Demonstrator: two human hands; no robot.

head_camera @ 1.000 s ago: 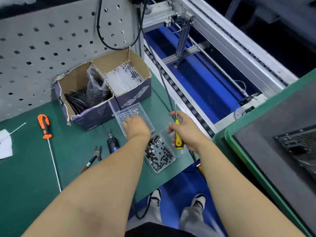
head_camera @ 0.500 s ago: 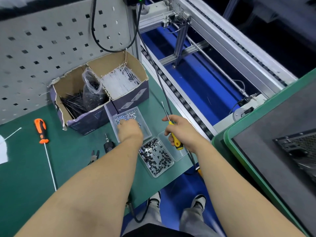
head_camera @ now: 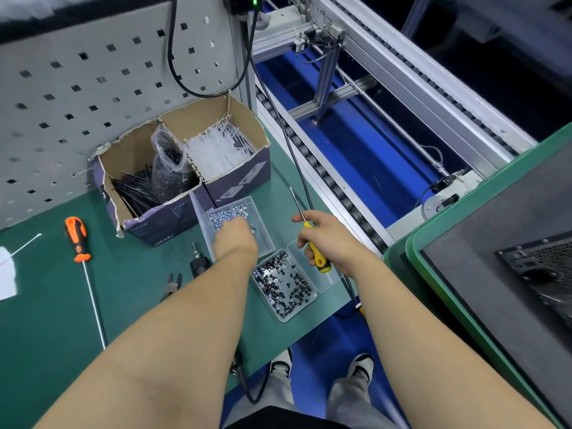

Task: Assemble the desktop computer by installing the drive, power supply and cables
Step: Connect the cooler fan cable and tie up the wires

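While left hand (head_camera: pixel 236 235) dips, silver-screw tray (head_camera: pixel 261 239)

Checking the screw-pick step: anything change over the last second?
Little. The left hand stays in the tray of silver screws, reaching slightly deeper; its fingers are hidden. The right hand still grips the yellow screwdriver, shaft now tilted further left. Trays, box and orange screwdriver unmoved.

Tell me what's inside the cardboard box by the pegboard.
The cardboard box has two compartments: the right holds white cable ties, the left holds black cable ties and a clear bag of small dark parts. Anything beneath the ties and bag is hidden.
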